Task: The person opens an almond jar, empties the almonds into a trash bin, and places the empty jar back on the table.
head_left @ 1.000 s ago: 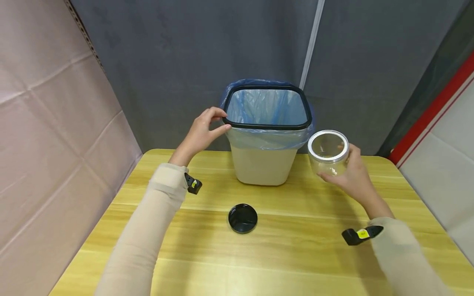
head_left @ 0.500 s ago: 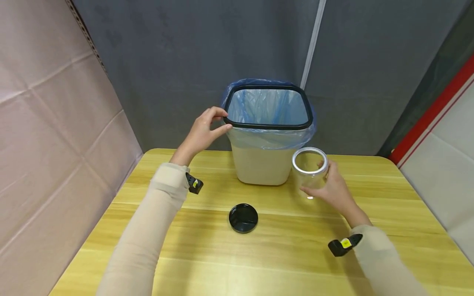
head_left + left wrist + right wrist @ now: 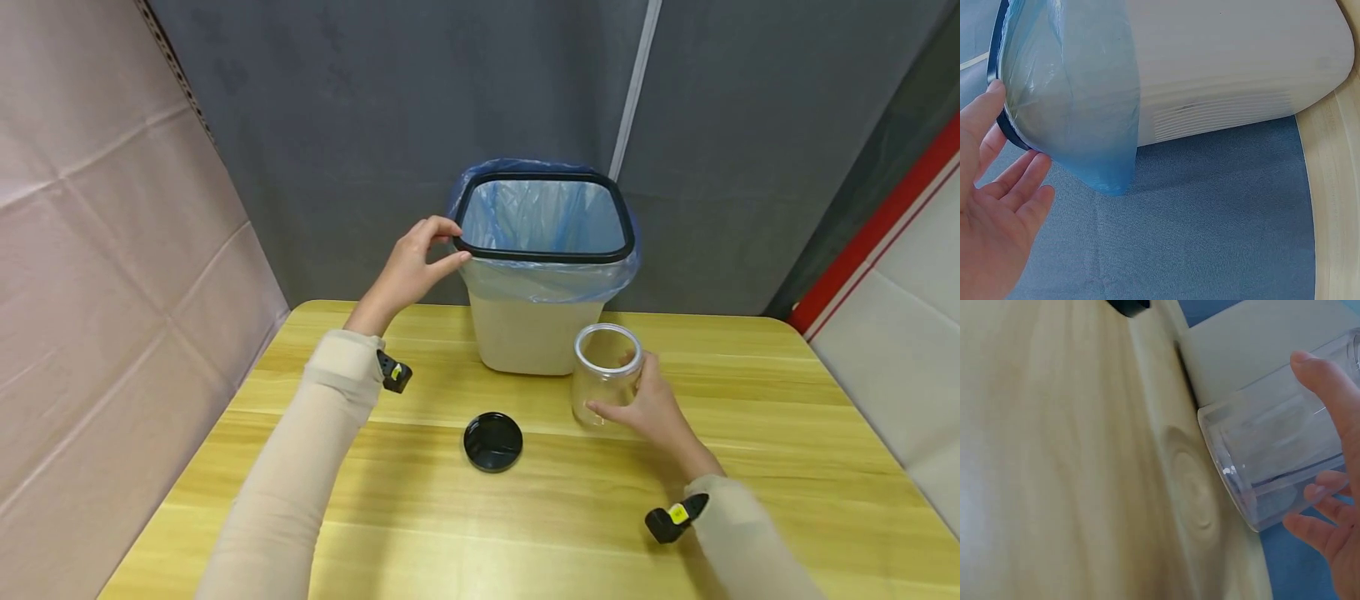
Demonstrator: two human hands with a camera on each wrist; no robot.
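A white trash can with a black rim and a blue plastic bag lining it stands upright at the table's back. My left hand pinches the rim at its left corner; thumb and fingertips show on it in the left wrist view. In my right hand is a clear jar, upright and without a lid, in front of the can's right side. Thumb and fingers grip the jar from opposite sides. Its base is at or just above the tabletop; I cannot tell which.
A round black lid lies on the wooden table, left of the jar and in front of the can. A dark grey curtain hangs right behind the table. Pale panels flank both sides.
My right hand has brought the jar down and to the left, from beside the can to in front of its right side. The left hand has stayed on the rim.
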